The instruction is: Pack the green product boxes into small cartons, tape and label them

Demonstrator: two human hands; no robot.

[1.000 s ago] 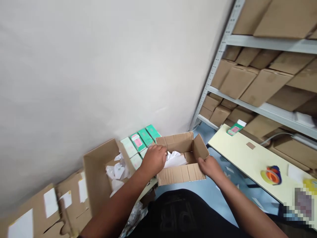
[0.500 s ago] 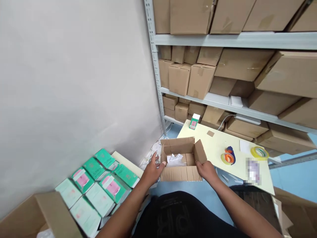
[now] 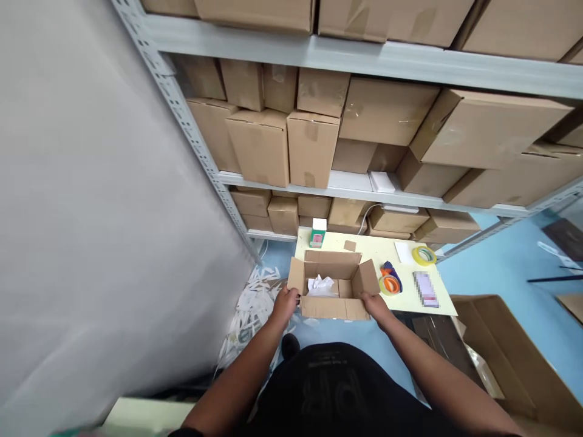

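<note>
I hold a small open cardboard box (image 3: 334, 308) in front of me, over the near edge of a low pale yellow table (image 3: 364, 250). My left hand (image 3: 286, 301) grips the box's near left corner. Its near right corner is gripped by my right hand (image 3: 376, 306). White crumpled paper (image 3: 320, 284) lies inside the box. Its flaps stand open.
On the table are a small green and white carton (image 3: 317, 233), an orange tape dispenser (image 3: 390, 282) and a yellow tape roll (image 3: 424, 255). Metal shelving (image 3: 364, 57) stacked with cardboard boxes stands behind. White paper scraps (image 3: 248, 309) litter the blue floor at left. A large brown box (image 3: 505, 352) sits at right.
The view has swung right, from the green cartons by the wall to the shelving and table. My left hand came out of the box and now grips its corner; the box has moved over the table.
</note>
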